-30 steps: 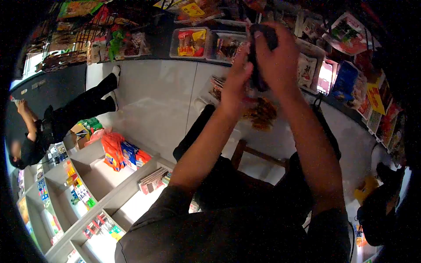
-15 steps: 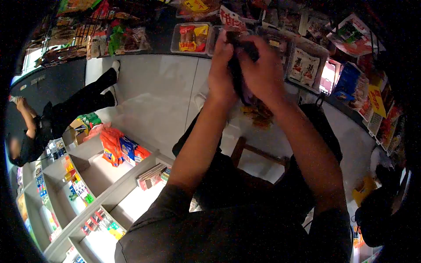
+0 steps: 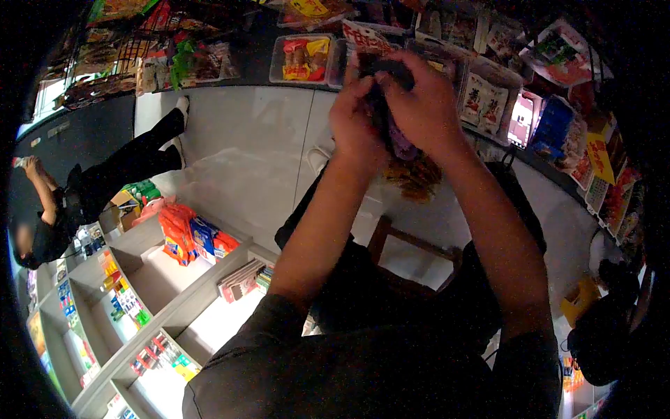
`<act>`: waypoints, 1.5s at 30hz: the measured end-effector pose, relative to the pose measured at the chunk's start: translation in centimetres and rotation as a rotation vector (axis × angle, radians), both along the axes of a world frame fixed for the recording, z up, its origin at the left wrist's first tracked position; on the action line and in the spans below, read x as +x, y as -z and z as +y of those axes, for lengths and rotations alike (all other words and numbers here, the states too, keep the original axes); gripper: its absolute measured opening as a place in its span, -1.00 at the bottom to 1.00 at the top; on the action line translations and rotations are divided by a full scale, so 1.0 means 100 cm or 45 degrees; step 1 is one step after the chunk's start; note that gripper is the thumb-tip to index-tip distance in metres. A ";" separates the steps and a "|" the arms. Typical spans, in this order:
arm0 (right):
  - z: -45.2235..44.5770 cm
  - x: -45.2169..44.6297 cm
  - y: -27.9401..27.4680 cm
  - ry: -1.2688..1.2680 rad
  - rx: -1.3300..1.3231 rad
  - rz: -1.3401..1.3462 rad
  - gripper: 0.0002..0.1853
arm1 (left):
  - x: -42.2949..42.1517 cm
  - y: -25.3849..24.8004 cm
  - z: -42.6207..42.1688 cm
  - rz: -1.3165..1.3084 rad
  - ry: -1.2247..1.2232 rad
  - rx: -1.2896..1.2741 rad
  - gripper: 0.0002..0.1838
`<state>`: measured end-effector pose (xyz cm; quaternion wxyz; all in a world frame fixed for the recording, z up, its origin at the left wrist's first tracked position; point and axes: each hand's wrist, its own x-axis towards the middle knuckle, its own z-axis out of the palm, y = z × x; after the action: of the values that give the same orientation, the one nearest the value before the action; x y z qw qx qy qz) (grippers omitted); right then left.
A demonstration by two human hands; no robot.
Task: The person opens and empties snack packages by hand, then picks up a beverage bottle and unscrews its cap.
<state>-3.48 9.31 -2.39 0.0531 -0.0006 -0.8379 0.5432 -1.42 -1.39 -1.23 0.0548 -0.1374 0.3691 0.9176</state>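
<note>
Dark item (image 3: 400,143) with a purple lower end: located at upper centre of the frame, between the two hands. Relative to the frame one second earlier, the left hand (image 3: 356,129) has changed from extended fingers to bent fingers, the item sits lower and slightly further left, and the right hand (image 3: 422,105) has shifted down and to the left.

Left hand: curled, fingers closed against the left side of the item. Right hand: bent over the upper right side of the item, gripping it; some fingertips are hidden.

Surroundings, left to right: a person (image 3: 77,195) in dark clothing, left edge of the frame; an orange bag (image 3: 178,234) on the shelf (image 3: 155,279), lower left; a clear tray (image 3: 299,82) of red and yellow packs on the dark worktop (image 3: 255,63), top centre; a red-and-white packet (image 3: 366,38) directly above the hands, contact with them not determinable; yellow-brown packets (image 3: 413,180) below the hands; white packets (image 3: 481,101) in a tray, upper right; a lit screen (image 3: 522,120) beside them.
</note>
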 end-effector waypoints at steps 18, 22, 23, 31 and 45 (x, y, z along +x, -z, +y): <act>0.008 -0.001 0.011 -0.024 0.062 0.007 -0.70 | 0.005 -0.016 -0.001 -0.209 0.106 -0.165 -0.18; 0.005 0.001 0.010 -0.052 -0.062 -0.015 -0.70 | 0.002 -0.001 -0.012 -0.069 0.175 -0.140 -0.13; 0.005 0.000 0.011 -0.027 -0.059 -0.022 -0.69 | 0.003 -0.001 -0.014 -0.074 0.196 -0.152 -0.13; 0.008 -0.005 0.013 0.004 0.010 -0.004 -0.71 | 0.001 -0.007 -0.012 0.028 0.223 -0.160 -0.06; -0.002 0.009 -0.003 0.019 -0.084 -0.116 -0.65 | 0.000 -0.008 -0.016 -0.047 0.112 -0.111 -0.10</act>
<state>-2.55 9.11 -2.13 0.0187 -0.0333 -0.8211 0.5695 -1.40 -3.01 -0.44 0.0956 -0.1401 0.4134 0.8946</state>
